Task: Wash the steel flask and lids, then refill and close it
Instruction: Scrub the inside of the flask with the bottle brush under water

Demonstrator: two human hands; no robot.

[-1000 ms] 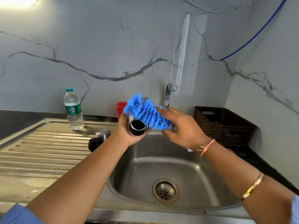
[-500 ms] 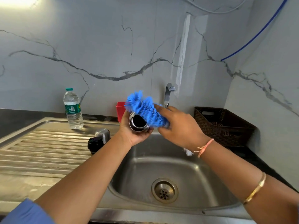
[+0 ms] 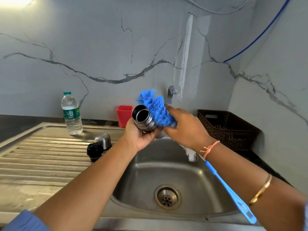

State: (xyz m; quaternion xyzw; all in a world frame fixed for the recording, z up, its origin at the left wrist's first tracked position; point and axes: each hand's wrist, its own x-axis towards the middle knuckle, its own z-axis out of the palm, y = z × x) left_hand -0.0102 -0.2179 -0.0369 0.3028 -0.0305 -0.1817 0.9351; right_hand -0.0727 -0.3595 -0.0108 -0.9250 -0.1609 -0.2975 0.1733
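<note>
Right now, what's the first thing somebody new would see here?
The fluffy bright blue bottle brush, which the right hand holds against the open steel flask gripped by the left hand above the sink. Next, the black lid and steel cap lying on the draining board to the left.

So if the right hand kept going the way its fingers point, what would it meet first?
The right hand, gripping the blue brush, points up and left. The steel flask, held in the left hand, looks first in that line, though depth is unclear and it could pass behind.
</note>
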